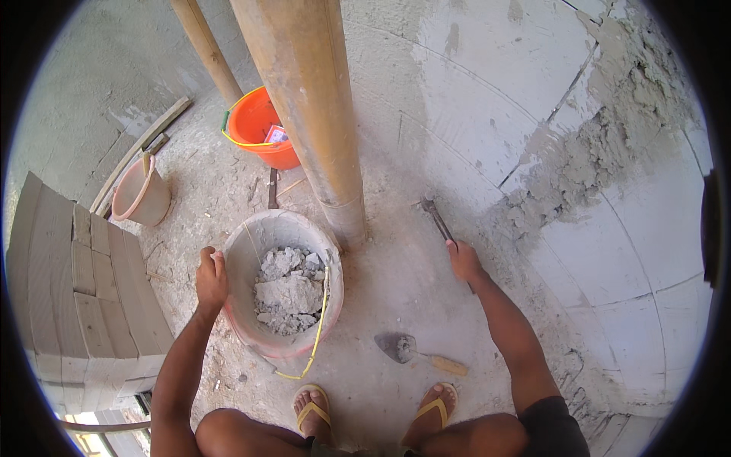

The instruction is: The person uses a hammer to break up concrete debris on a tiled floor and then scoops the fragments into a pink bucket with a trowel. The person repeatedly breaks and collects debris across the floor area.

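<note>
A large pale bucket (pixel 242 293), crusted with mortar, stands in front of me with grey-white broken lumps of mortar (pixel 288 291) inside. My left hand (pixel 211 278) is closed on its left rim. My right hand (pixel 463 263) grips a hammer (pixel 440 222) by its dark handle, with the head near the floor to the right of the bucket. A yellow-wrapped wire handle (pixel 323 316) hangs down the bucket's right side. Between the bucket and my right forearm, a trowel (pixel 397 346) with a wooden handle lies on the floor, some mortar on its blade.
A thick round wooden post (pixel 308 99) rises just behind the bucket. Beyond stand an orange bucket (pixel 255 118) and a smaller pale bucket (pixel 142 194). Stacked grey blocks (pixel 91 282) are at left. A block wall (pixel 609 259) with rough mortar runs along the right.
</note>
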The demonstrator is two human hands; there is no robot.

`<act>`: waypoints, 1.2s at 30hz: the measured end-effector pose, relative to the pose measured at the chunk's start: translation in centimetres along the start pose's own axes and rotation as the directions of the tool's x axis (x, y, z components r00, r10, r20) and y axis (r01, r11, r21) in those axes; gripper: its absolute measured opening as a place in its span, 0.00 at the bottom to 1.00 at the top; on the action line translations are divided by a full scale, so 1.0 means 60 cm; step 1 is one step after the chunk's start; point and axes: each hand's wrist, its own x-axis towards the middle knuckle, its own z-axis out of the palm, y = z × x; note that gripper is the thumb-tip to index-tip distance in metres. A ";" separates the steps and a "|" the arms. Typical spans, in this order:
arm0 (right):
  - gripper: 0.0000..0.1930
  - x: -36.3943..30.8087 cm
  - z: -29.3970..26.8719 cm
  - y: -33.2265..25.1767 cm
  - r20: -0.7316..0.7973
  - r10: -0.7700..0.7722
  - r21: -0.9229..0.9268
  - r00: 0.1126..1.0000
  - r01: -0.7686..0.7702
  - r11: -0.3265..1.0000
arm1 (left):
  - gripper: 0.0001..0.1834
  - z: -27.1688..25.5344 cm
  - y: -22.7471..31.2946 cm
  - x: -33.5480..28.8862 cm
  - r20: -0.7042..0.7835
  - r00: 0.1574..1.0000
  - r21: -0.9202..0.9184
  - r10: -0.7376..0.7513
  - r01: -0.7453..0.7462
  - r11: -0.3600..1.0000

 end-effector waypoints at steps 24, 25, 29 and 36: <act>0.24 -0.031 -0.098 -0.120 -0.097 -0.206 -0.135 0.974 0.192 0.972 | 0.19 -0.023 -0.023 -0.008 -0.010 0.999 -0.075 -0.050 0.049 0.996; 0.24 -0.039 -0.108 -0.137 -0.118 -0.217 -0.114 0.969 0.203 0.972 | 0.19 -0.020 -0.019 -0.007 0.001 0.998 -0.082 -0.056 0.056 0.995; 0.24 -0.031 -0.089 -0.123 -0.157 -0.222 -0.054 0.962 0.216 0.975 | 0.19 -0.020 -0.009 -0.004 0.008 0.997 -0.098 -0.072 0.073 0.993; 0.26 0.001 -0.083 -0.058 -0.006 -0.124 -0.361 0.992 0.114 0.925 | 0.20 -0.001 -0.021 -0.004 -0.038 0.999 -0.063 -0.006 0.004 0.998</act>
